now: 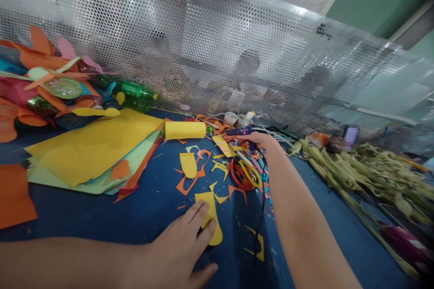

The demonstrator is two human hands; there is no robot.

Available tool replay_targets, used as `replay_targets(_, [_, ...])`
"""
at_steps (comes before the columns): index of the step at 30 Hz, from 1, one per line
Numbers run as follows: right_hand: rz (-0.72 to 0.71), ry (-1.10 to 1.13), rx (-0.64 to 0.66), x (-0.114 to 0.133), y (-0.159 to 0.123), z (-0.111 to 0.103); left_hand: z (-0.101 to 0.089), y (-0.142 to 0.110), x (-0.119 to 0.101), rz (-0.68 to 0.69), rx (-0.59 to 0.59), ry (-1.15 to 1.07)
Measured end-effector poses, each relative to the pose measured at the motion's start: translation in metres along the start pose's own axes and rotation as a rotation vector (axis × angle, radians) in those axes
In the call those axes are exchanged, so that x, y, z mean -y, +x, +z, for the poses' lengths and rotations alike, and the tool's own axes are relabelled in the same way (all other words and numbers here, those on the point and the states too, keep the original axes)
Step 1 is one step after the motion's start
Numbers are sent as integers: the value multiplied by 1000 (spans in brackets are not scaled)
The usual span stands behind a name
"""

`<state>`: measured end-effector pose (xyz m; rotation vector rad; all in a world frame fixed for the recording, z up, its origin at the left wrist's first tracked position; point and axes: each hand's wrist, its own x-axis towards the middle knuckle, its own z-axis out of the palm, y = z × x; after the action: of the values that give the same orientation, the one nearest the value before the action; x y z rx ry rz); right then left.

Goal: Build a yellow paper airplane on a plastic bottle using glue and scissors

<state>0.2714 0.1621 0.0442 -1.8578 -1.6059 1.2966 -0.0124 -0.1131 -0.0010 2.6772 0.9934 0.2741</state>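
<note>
Blue table [152, 219], with the left hand [179, 244], nearer than the right hand [260, 140], on a yellow cutout [214, 211].
At lower centre, the left hand, fingers loosely spread, meets the cutout from its left; the cutout's long axis runs down the frame, leaning rightward, rounded end lowest. Right of centre, well apart and higher in the frame, the right hand closes around a dark-blue tool [238, 131].

VIEW: head, worn by you | FACING: forward and down across the worktop [152, 221], to the perforated screen [210, 36] along its far edge | ROLL: tilted, the screen's top sloping down rightward | RANGE: your left hand [176, 248] close below the lens, your right hand [260, 139] farther off, near the far edge
</note>
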Motion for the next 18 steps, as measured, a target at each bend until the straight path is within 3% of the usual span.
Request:
replay_targets(9, [66,-543,-290,17,13,12,-3,1,-2,17,31,63])
replay_targets(18, [8,-909,-596,15,-14,35,2,-1,-2,-4,2,71])
